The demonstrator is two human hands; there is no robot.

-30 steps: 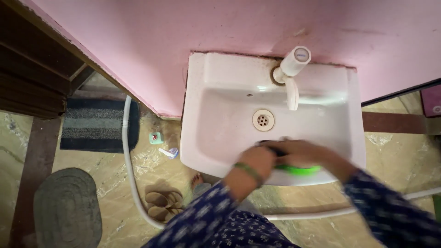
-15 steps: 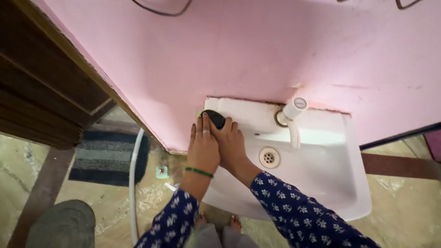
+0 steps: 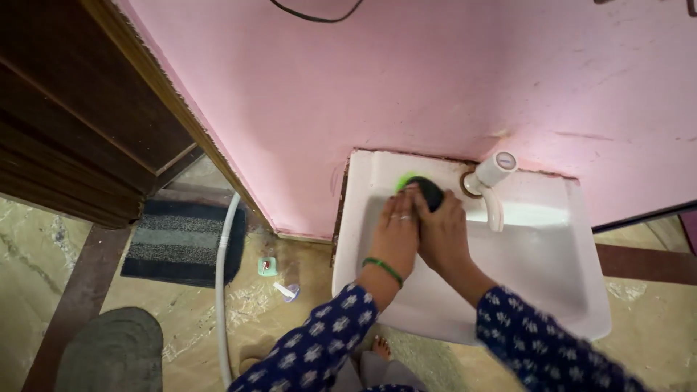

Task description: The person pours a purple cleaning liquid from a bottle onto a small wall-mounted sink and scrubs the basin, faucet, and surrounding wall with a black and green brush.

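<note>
A white wash basin [image 3: 559,239] is fixed to a pink wall. My left hand [image 3: 396,232] and my right hand [image 3: 443,232] press side by side on a black and green scrub brush [image 3: 425,189] at the basin's back rim, left of the white tap [image 3: 494,181]. Both hands cover most of the brush; only its dark top and a green edge show. A green bangle circles my left wrist. My sleeves are dark blue with white flowers. The drain is hidden under my hands.
A white hose [image 3: 221,276] runs down the floor left of the basin. A striped mat [image 3: 178,243] lies by the dark wooden door frame [image 3: 80,123]. A grey mat [image 3: 109,352] sits at the lower left. Small items [image 3: 268,266] lie on the floor.
My hands and the brush went from the basin's front rim to its back left corner, then shifted right along the back rim toward the tap. The view moved too.
</note>
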